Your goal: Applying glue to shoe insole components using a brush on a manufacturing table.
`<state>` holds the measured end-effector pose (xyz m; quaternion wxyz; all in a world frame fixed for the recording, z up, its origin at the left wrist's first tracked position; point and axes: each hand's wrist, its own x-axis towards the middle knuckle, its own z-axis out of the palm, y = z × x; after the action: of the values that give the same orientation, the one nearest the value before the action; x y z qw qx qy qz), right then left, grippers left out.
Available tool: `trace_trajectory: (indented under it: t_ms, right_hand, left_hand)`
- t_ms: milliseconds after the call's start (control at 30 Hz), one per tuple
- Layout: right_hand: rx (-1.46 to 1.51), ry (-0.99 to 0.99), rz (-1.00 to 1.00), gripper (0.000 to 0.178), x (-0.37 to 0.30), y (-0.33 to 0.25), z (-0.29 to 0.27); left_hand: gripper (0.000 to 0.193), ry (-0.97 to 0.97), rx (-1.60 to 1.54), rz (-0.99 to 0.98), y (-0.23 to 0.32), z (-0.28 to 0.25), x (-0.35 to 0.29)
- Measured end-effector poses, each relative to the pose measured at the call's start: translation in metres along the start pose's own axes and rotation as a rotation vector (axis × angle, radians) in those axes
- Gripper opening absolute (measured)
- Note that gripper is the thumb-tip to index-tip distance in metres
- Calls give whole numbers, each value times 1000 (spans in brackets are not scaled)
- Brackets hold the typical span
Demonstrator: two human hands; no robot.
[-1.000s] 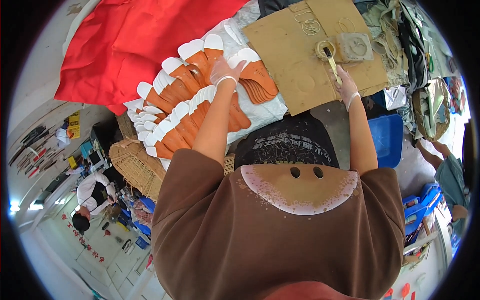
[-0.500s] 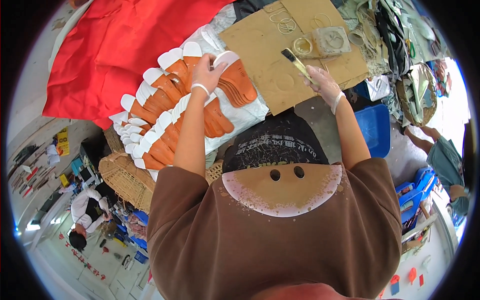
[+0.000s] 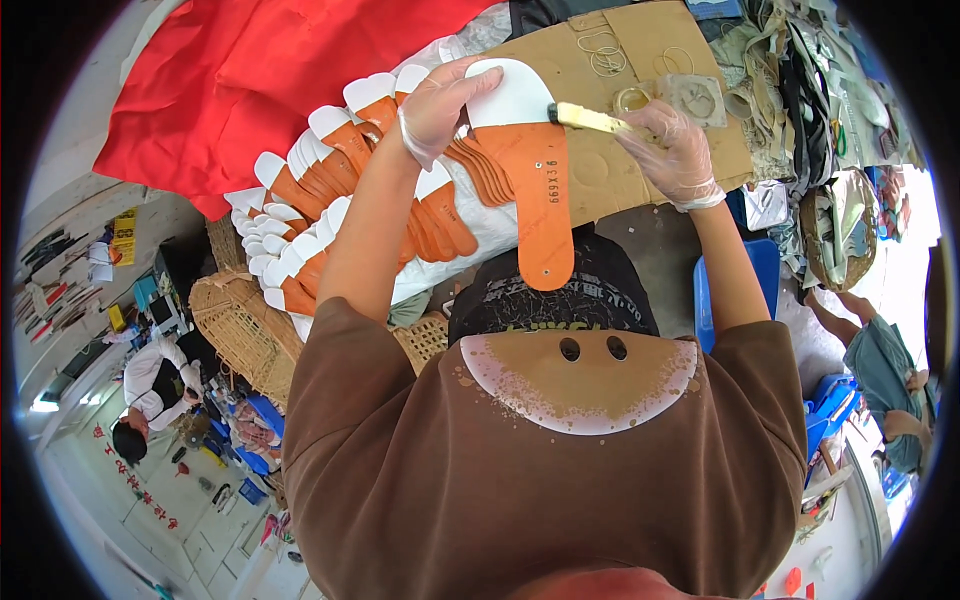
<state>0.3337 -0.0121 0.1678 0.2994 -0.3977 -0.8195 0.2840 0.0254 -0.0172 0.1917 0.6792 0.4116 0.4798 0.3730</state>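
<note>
My left hand [image 3: 441, 110], in a clear glove, pinches the white end of an orange-and-white shoe insole [image 3: 541, 190] and holds it up, its orange part hanging toward me. In my gloved right hand [image 3: 672, 150] is a brush [image 3: 590, 117] with a pale handle. Its dark bristles touch the insole's right edge, near where white meets orange. Behind and left of the held insole, rows of overlapping insoles [image 3: 330, 160] lie on a white plastic-covered surface [image 3: 470, 262]. A fanned stack of insoles [image 3: 478, 170] is partly hidden by the held one.
Brown cardboard [image 3: 600, 190] covers the table at the right, with rubber bands [image 3: 602, 55], a roll of tape [image 3: 630, 100] and a translucent block-shaped container [image 3: 697, 98]. Red cloth [image 3: 250, 90] spreads at far left. A blue bin [image 3: 760, 270] and a wicker basket [image 3: 240, 330] stand below.
My left hand has lifted an insole off the fanned stack and toward me. The brush in my right hand has swung from pointing up-left to meeting the insole's edge.
</note>
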Motion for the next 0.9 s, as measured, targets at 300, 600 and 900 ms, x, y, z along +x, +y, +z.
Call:
trace_trajectory:
  t_ms: [300, 600, 900]
  right_hand:
    - [376, -424, 282, 16, -35, -10, -27]
    - [489, 157, 600, 9, -58, 30, -20]
    - [469, 584, 663, 10, -55, 1, 35]
  left_hand:
    - [36, 208, -260, 152, 6, -20, -7]
    - [48, 350, -372, 242, 5, 13, -33]
    - [39, 403, -427, 356, -24, 108, -59]
